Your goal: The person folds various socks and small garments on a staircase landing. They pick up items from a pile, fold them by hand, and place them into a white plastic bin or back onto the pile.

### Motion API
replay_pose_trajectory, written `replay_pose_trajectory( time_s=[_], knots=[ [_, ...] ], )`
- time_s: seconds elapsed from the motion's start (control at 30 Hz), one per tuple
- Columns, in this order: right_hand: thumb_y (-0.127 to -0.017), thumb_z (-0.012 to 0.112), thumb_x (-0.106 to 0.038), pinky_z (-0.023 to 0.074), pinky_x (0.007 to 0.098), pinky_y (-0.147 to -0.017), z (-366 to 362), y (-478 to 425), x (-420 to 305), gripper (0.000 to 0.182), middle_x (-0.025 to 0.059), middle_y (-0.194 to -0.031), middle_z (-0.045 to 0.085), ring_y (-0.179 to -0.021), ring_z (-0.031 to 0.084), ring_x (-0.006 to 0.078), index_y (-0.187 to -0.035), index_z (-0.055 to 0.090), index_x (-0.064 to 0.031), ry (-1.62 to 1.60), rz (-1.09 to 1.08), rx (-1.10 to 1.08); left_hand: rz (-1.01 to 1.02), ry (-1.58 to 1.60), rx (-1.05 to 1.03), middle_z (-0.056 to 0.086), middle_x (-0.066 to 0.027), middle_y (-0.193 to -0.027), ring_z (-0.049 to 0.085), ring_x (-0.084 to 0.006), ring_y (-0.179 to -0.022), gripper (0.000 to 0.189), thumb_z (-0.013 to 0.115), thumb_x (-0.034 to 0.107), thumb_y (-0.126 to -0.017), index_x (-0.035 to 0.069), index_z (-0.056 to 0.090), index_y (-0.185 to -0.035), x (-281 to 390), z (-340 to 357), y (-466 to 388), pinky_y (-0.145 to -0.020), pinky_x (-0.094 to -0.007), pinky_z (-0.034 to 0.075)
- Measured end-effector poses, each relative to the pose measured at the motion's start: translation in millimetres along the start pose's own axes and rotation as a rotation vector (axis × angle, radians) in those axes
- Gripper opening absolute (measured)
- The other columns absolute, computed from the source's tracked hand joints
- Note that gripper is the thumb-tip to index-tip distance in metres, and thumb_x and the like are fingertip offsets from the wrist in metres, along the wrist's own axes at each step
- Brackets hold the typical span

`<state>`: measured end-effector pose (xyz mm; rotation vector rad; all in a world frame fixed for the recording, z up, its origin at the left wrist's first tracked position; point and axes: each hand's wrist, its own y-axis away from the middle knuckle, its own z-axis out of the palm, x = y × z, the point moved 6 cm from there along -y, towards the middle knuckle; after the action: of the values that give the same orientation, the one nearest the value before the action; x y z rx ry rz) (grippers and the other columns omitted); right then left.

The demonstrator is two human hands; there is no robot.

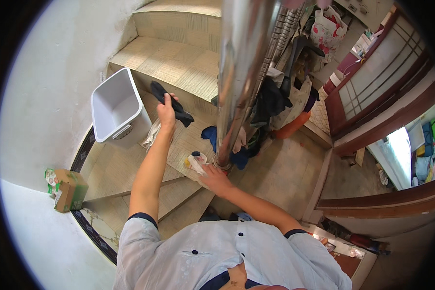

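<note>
My left hand (pixel 166 110) grips a dark sock-like cloth (pixel 181 115), held above a stair tread. Just left of it, a light grey plastic bin (pixel 116 105) stands tilted in view on the steps, with nothing visible inside. A pale cloth (pixel 152 136) lies between the bin and my left forearm. My right hand (pixel 217 181), fingers spread, reaches to a white cloth or bag (pixel 197 163) with a yellow patch and a small dark piece, by the foot of the metal post. Whether the fingertips touch it is hard to tell. Blue cloth (pixel 209 136) lies beyond, against the post.
A thick shiny metal newel post (pixel 235 72) rises close in front. Right of it are heaped dark clothes (pixel 270 101), an orange object (pixel 293 125) and a floral bag (pixel 328 32). A cardboard box (pixel 70 190) sits by the left wall. Curved tiled stairs (pixel 174 65) climb ahead.
</note>
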<state>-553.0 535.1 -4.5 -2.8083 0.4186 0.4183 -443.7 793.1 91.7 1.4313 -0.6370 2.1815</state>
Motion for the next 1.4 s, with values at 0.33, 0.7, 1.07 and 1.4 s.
replay_pose_trajectory(
  time_s=[0.33,0.7,1.07,1.4],
  knots=[
    [-0.075,0.058,-0.004,0.0475,0.0335,-0.076,-183.0,53.5,53.5,0.018,0.011,-0.093,0.06,-0.087,0.058,0.0268,-0.093,0.061,-0.0037,-0.433,-0.017,0.405,0.072,0.003,0.17,0.049,0.0013,-0.066,0.046,-0.0063,-0.052,0.025,0.052,0.025,-0.09,0.001,0.057,-0.096,117.3,-36.2,130.0,-0.047,-0.0201,0.034],
    [-0.075,0.062,-0.013,0.0452,0.0368,-0.073,-362.6,-68.5,169.1,0.019,0.0107,-0.092,0.059,-0.082,0.056,0.0292,-0.092,0.061,-0.0034,0.157,-0.163,0.559,-0.053,-0.099,0.259,0.05,0.0056,-0.061,0.039,-0.003,-0.047,0.009,0.065,0.01,-0.079,0.004,0.06,-0.084,82.9,11.8,278.3,-0.044,-0.019,0.029],
    [-0.088,0.049,-0.011,0.0452,0.0238,-0.056,-405.6,-69.1,194.7,0.014,0.0054,-0.081,0.061,-0.063,0.056,0.0128,-0.097,0.055,-0.0015,-1.366,0.145,0.468,-0.343,0.254,0.236,0.059,-0.0058,-0.075,0.053,-0.0116,-0.063,0.013,0.055,0.01,-0.087,0.002,0.054,-0.096,31.1,17.7,348.5,-0.058,-0.0244,0.044],
    [-0.085,0.058,-0.013,0.0422,0.02,-0.051,-200.9,67.7,48.0,0.013,0.0007,-0.08,0.062,-0.065,0.056,0.0056,-0.095,0.06,-0.0049,-1.36,0.201,-0.439,-0.71,0.752,-0.043,0.06,-0.0079,-0.094,0.052,-0.0096,-0.069,0.026,0.058,0.022,-0.086,0.009,0.052,-0.107,-10.1,79.7,376.0,-0.064,-0.0223,0.046]
  ],
)
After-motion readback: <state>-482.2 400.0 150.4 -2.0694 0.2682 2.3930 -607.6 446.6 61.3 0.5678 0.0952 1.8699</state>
